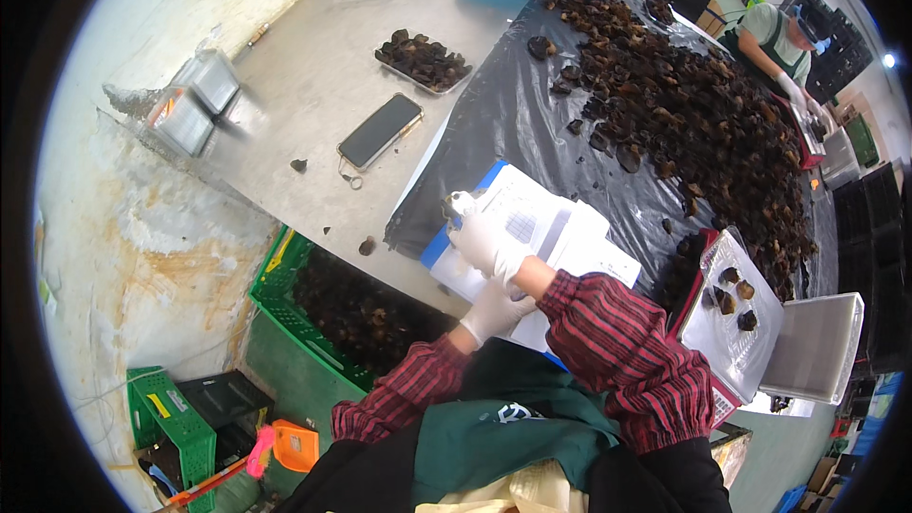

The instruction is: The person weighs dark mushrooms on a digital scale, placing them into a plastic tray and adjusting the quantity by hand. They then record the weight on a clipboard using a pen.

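A blue clipboard (433, 251) with white printed sheets (534, 208) lies slanted on black plastic sheeting at the table edge before me. My right hand (486, 241), in a white glove, has its fingers closed around the metal clip (450, 205) at the clipboard's upper left. Below the right wrist, my left hand (493, 313), gloved too, rests at the near edge of the papers. Its fingertips are partly hidden under the right wrist, so whether they grip anything is unclear. Several sheets overlap on the clipboard's right side.
Dark dried fungus pieces (684, 107) cover the sheeting (491, 114). A filled clear tray (423, 61) and a phone (381, 132) lie left. At right, a tray (741, 342) with several pieces sits on a red scale (723, 402). A green crate (313, 338) stands below; a co-worker (773, 43) works opposite.
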Tool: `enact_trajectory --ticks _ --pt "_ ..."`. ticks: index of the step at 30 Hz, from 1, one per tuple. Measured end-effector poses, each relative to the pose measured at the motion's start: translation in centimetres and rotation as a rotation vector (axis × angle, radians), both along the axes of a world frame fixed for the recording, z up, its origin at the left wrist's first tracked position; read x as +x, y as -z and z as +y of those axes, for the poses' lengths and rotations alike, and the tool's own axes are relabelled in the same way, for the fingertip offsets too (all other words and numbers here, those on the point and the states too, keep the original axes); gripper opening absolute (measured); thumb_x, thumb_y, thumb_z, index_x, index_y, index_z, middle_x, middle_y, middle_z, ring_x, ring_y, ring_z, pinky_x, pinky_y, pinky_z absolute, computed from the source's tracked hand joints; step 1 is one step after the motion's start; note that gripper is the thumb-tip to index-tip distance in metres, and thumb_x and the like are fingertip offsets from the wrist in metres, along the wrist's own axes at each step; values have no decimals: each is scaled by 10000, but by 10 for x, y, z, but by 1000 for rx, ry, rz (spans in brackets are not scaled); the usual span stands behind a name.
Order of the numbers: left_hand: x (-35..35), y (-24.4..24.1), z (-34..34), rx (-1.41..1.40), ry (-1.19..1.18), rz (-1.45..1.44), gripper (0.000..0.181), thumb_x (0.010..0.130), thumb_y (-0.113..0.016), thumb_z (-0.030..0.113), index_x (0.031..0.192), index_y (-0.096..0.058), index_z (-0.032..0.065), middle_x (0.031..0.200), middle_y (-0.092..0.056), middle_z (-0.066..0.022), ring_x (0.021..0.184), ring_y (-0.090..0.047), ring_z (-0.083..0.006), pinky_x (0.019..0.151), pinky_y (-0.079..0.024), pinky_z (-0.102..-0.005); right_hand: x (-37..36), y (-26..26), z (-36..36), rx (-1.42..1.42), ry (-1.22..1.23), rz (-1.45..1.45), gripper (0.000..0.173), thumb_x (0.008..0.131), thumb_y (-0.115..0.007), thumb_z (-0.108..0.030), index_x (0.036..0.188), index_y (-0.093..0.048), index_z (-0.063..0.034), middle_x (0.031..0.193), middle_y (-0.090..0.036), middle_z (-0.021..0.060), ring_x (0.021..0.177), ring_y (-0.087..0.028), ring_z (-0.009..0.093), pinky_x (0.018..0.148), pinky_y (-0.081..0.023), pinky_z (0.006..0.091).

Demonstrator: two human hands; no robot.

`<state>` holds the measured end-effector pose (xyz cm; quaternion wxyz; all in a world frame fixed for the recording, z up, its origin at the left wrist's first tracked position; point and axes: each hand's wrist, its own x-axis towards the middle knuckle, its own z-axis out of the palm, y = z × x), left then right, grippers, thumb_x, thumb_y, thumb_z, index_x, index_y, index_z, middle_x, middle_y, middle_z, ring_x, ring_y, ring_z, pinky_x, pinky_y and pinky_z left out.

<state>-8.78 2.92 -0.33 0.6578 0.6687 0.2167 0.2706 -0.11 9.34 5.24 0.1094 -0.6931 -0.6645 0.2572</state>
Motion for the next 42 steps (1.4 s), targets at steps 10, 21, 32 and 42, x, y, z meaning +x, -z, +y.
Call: enact_trajectory --ticks 10,21,32,42 --pt "-1 -22 11 221 54 233 216 858 -642 237 930 -682 38 868 -628 -121 816 -613 -222 726 -469 -316 35 -114 -142 320 271 390 750 778 -527 66 1474 -275 -52 828 -589 257 736 -609 336 714 -481 394" --pt "2 -35 6 -9 16 110 190 852 -665 154 844 -669 -35 733 -554 -36 706 -509 -106 639 -399 -251 75 -113 -207 151 726 900 158 903 -563 -106 862 -652 18 685 -645 56 588 -573 70 552 -425 213" --pt "1 -28 9 -1 10 168 196 851 -669 168 827 -666 -27 711 -542 -1 667 -487 -71 605 -382 -237 61 -49 -174 852 689 353 95 902 -627 -95 938 -607 -10 789 -631 107 676 -621 230 615 -480 318" --pt "3 -31 8 154 -30 254 160 834 -669 143 855 -681 -15 700 -557 -67 685 -521 -137 634 -404 -270 62 -2 -162 748 636 328 125 936 -552 -128 947 -540 -4 779 -577 181 721 -583 361 644 -459 417"
